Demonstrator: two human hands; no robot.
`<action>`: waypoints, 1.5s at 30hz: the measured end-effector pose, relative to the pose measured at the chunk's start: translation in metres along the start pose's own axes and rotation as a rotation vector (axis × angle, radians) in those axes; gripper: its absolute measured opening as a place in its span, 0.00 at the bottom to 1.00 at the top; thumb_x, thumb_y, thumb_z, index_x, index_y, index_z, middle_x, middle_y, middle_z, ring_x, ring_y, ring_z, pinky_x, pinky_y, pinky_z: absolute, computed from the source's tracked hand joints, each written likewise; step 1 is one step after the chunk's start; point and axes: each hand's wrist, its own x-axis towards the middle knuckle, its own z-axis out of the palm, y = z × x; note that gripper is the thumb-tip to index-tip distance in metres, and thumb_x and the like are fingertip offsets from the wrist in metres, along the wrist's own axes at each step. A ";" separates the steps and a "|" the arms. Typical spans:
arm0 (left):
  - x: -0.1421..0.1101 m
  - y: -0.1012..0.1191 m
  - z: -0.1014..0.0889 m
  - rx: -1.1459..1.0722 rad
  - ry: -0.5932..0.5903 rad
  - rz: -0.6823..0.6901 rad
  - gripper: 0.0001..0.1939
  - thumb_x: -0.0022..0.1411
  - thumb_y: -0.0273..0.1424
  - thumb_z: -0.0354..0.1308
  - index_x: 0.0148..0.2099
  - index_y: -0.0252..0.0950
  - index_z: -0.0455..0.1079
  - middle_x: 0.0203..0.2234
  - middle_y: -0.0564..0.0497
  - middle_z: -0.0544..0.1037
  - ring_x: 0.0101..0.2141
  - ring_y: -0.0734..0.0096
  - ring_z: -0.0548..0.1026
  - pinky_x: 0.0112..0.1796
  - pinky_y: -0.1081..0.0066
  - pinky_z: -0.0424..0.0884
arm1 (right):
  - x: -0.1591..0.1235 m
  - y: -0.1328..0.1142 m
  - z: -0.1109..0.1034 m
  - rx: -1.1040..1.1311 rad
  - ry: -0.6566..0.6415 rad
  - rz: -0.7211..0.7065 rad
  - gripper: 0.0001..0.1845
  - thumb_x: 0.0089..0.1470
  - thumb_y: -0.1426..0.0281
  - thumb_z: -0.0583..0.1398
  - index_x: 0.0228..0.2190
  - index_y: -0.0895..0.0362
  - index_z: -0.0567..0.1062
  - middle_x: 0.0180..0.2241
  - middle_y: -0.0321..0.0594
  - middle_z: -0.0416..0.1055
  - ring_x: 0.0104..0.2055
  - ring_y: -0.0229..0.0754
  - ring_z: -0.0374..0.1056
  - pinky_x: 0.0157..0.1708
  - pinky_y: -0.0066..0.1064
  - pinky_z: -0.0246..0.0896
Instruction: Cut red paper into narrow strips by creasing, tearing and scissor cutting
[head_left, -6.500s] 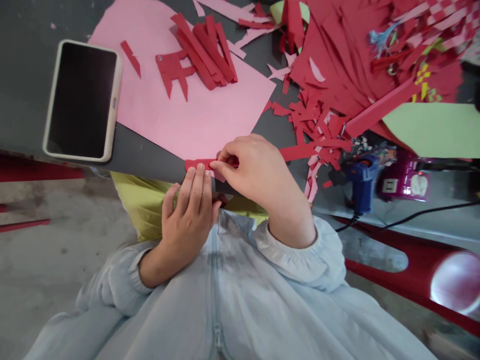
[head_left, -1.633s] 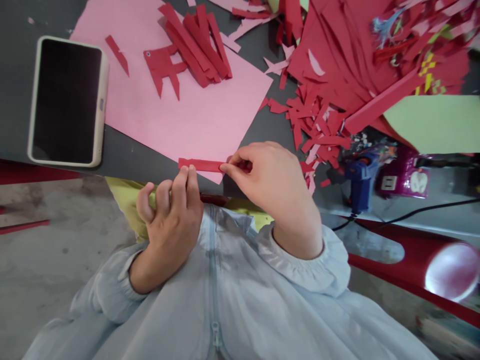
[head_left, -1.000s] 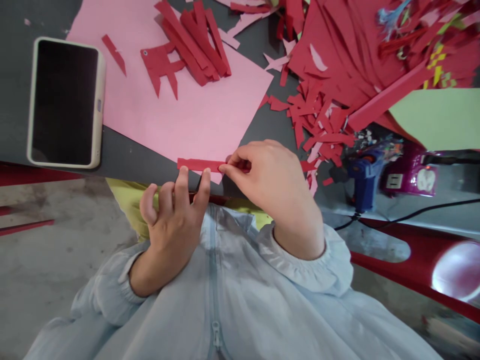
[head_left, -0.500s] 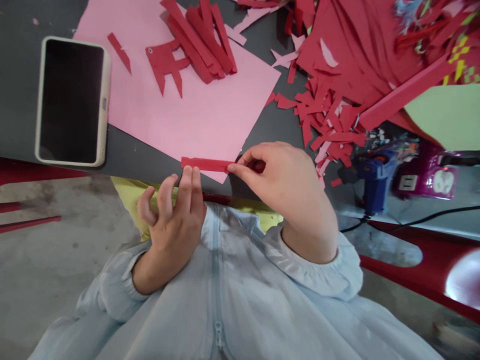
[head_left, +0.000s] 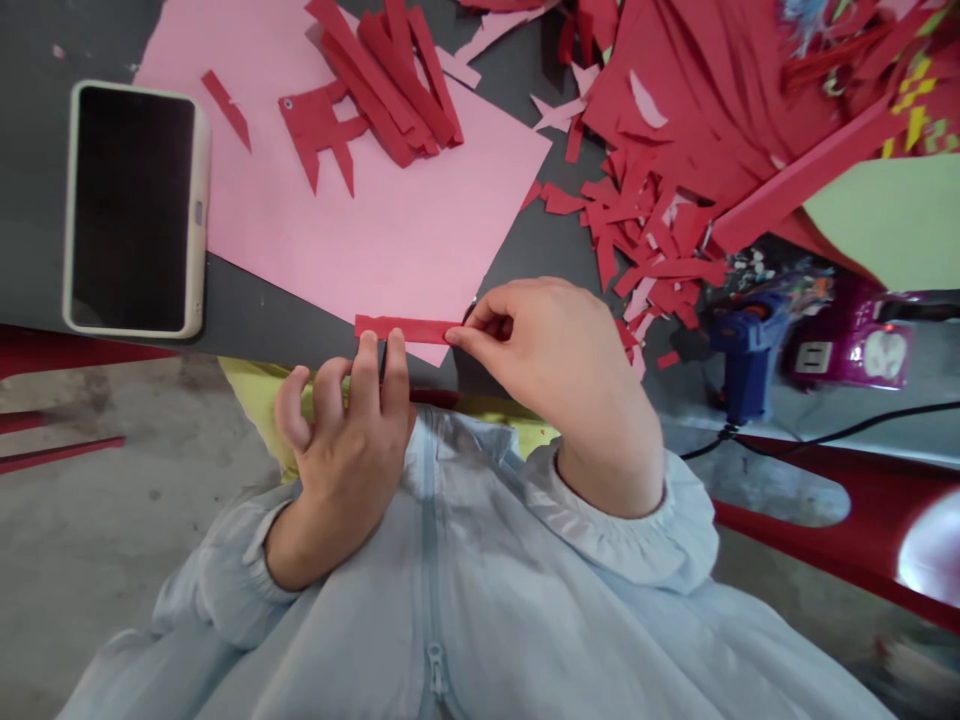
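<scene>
A narrow red paper strip [head_left: 420,330] lies across the lower corner of a pink paper sheet [head_left: 300,240] near the table's front edge. The strip's right end is pinched between the thumb and fingers of my right hand [head_left: 570,385]. My left hand [head_left: 352,450] has its fingers spread, with two fingertips touching the strip's lower edge. Farther up on the pink sheet are a cut red paper shape [head_left: 319,125] with pointed legs, a pile of red strips [head_left: 390,85] and a small red scrap [head_left: 226,110].
A phone [head_left: 133,210] in a pale case lies at the left. Red paper scraps [head_left: 645,220] are heaped at the right, beside a blue glue gun [head_left: 750,345] with a black cord and a shiny purple object [head_left: 859,345]. Pale green paper [head_left: 892,220] lies at far right.
The view has shifted slightly, moving the table's contents a little left. The two front fingers of my left hand have spread apart along the strip. My right hand keeps its pinch.
</scene>
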 end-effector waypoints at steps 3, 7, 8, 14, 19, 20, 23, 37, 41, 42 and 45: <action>0.000 0.001 0.001 0.052 0.022 0.017 0.26 0.66 0.27 0.55 0.65 0.46 0.64 0.54 0.47 0.77 0.44 0.60 0.73 0.58 0.48 0.57 | 0.000 0.000 0.001 -0.008 0.012 -0.006 0.12 0.59 0.63 0.62 0.26 0.55 0.79 0.29 0.42 0.79 0.36 0.47 0.71 0.36 0.35 0.57; 0.000 0.002 0.001 0.203 0.026 0.094 0.26 0.65 0.26 0.56 0.64 0.44 0.65 0.54 0.46 0.77 0.43 0.62 0.73 0.56 0.49 0.61 | 0.000 0.001 0.001 -0.009 0.016 -0.015 0.12 0.59 0.64 0.62 0.26 0.55 0.79 0.28 0.41 0.78 0.36 0.47 0.71 0.36 0.35 0.56; 0.000 0.002 0.001 0.227 0.026 0.105 0.26 0.65 0.27 0.56 0.64 0.45 0.65 0.54 0.46 0.77 0.43 0.62 0.73 0.56 0.49 0.61 | 0.000 0.001 0.002 -0.007 0.016 -0.016 0.12 0.59 0.64 0.62 0.26 0.55 0.79 0.28 0.41 0.78 0.36 0.47 0.70 0.36 0.36 0.56; 0.000 0.001 0.002 0.255 0.036 0.124 0.26 0.64 0.26 0.56 0.64 0.46 0.65 0.54 0.47 0.76 0.43 0.62 0.73 0.54 0.47 0.66 | 0.002 0.001 0.002 -0.009 0.003 -0.029 0.13 0.61 0.65 0.60 0.27 0.56 0.79 0.29 0.43 0.78 0.35 0.47 0.70 0.34 0.36 0.55; 0.000 0.000 0.001 0.138 0.021 0.071 0.28 0.65 0.25 0.54 0.66 0.44 0.62 0.53 0.46 0.77 0.43 0.61 0.74 0.56 0.45 0.65 | 0.002 0.000 0.000 -0.008 -0.017 -0.040 0.13 0.61 0.66 0.59 0.27 0.56 0.79 0.30 0.44 0.79 0.35 0.47 0.71 0.34 0.36 0.56; 0.000 0.000 0.002 0.129 0.026 0.065 0.28 0.65 0.25 0.53 0.67 0.43 0.61 0.53 0.46 0.77 0.43 0.60 0.75 0.56 0.45 0.64 | 0.002 0.000 0.000 -0.010 -0.018 -0.042 0.13 0.61 0.66 0.59 0.28 0.56 0.80 0.30 0.44 0.79 0.35 0.47 0.71 0.35 0.36 0.56; 0.000 0.000 0.003 0.127 0.022 0.055 0.29 0.65 0.25 0.53 0.68 0.40 0.59 0.53 0.44 0.78 0.43 0.59 0.75 0.56 0.45 0.63 | 0.002 0.001 0.000 -0.015 -0.025 -0.050 0.13 0.62 0.67 0.59 0.30 0.56 0.81 0.32 0.45 0.79 0.36 0.48 0.71 0.35 0.37 0.57; -0.004 -0.003 0.007 0.104 0.043 0.062 0.32 0.66 0.24 0.51 0.70 0.42 0.56 0.55 0.44 0.77 0.46 0.57 0.74 0.57 0.44 0.60 | 0.004 -0.005 -0.002 -0.079 -0.057 -0.049 0.13 0.62 0.68 0.58 0.34 0.58 0.82 0.34 0.46 0.81 0.37 0.50 0.72 0.32 0.37 0.53; -0.003 -0.003 0.004 0.141 0.045 0.100 0.30 0.66 0.24 0.52 0.68 0.49 0.59 0.55 0.46 0.76 0.45 0.59 0.74 0.56 0.41 0.62 | 0.004 -0.005 -0.002 -0.081 -0.049 -0.058 0.12 0.61 0.68 0.58 0.33 0.56 0.82 0.34 0.46 0.81 0.37 0.50 0.72 0.32 0.38 0.53; -0.003 -0.001 0.003 0.149 0.021 0.105 0.31 0.66 0.24 0.52 0.68 0.50 0.59 0.56 0.45 0.75 0.46 0.58 0.74 0.56 0.39 0.62 | 0.004 -0.004 -0.002 -0.082 -0.046 -0.060 0.12 0.61 0.67 0.58 0.33 0.56 0.82 0.33 0.46 0.80 0.37 0.50 0.72 0.32 0.38 0.53; -0.004 0.004 0.002 0.150 -0.056 0.104 0.32 0.67 0.23 0.51 0.69 0.50 0.57 0.59 0.43 0.72 0.48 0.57 0.73 0.57 0.37 0.62 | 0.004 -0.003 -0.001 -0.079 -0.035 -0.058 0.13 0.61 0.67 0.58 0.31 0.56 0.81 0.33 0.47 0.80 0.36 0.51 0.72 0.31 0.38 0.53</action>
